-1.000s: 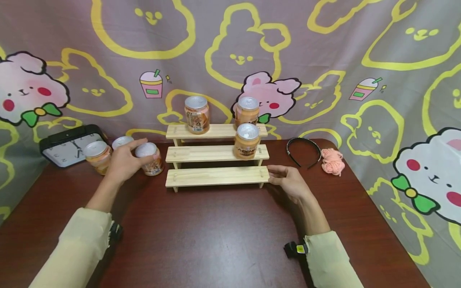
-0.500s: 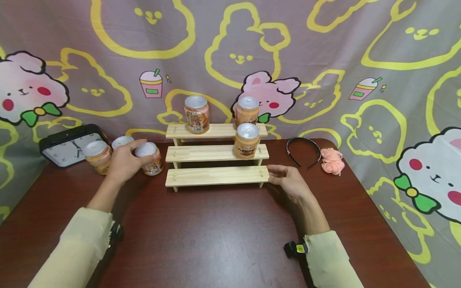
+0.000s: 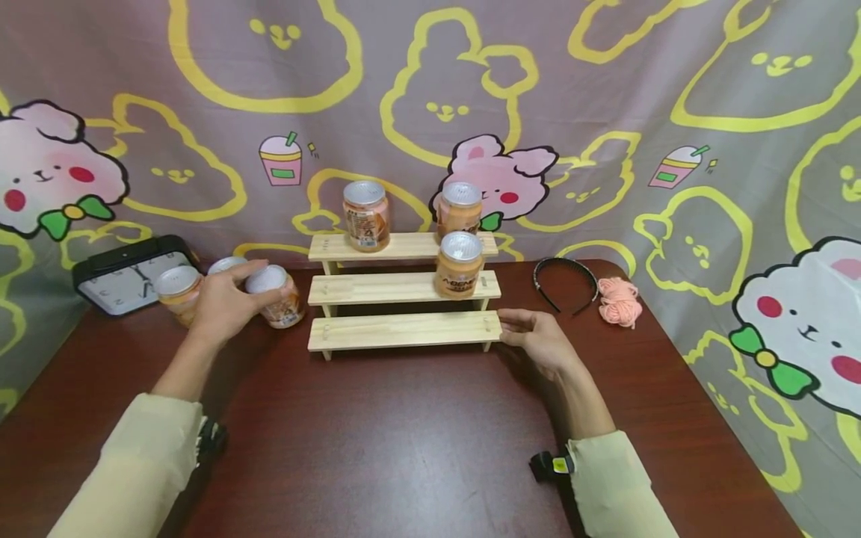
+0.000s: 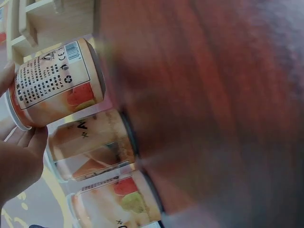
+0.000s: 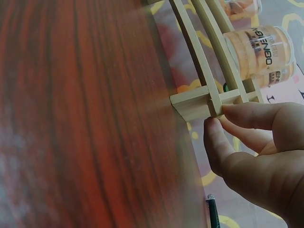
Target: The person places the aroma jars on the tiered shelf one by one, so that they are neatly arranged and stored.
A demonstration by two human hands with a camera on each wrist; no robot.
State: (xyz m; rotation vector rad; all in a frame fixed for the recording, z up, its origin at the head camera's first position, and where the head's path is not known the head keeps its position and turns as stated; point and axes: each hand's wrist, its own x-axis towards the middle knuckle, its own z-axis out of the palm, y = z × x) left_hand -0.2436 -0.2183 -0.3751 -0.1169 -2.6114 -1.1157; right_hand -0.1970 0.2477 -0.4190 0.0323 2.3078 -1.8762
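Observation:
My left hand [image 3: 223, 308] grips an orange-labelled can [image 3: 285, 308] near its pale lid, thumb on one side and fingers on the other. The can leans a little to the left, just beside the rack; its printed label [image 4: 50, 78] shows in the left wrist view. Two similar cans, one at the left [image 3: 178, 293] and one partly behind the hand [image 3: 226, 264], stand close by. My right hand [image 3: 541, 342] pinches the right end of the lowest board of a three-step wooden rack [image 3: 403, 330] between thumb and fingers.
Two cans, left [image 3: 367, 223] and right [image 3: 460, 209], stand on the top step; another [image 3: 459, 273] is on the middle step's right. A clock [image 3: 131, 280] leans at the far left. A black headband [image 3: 565, 261] and peach yarn [image 3: 619, 302] lie right of the rack.
The can in my left hand has tipped slightly left, its lid shifting with the fingers. My right hand keeps its place at the rack's end.

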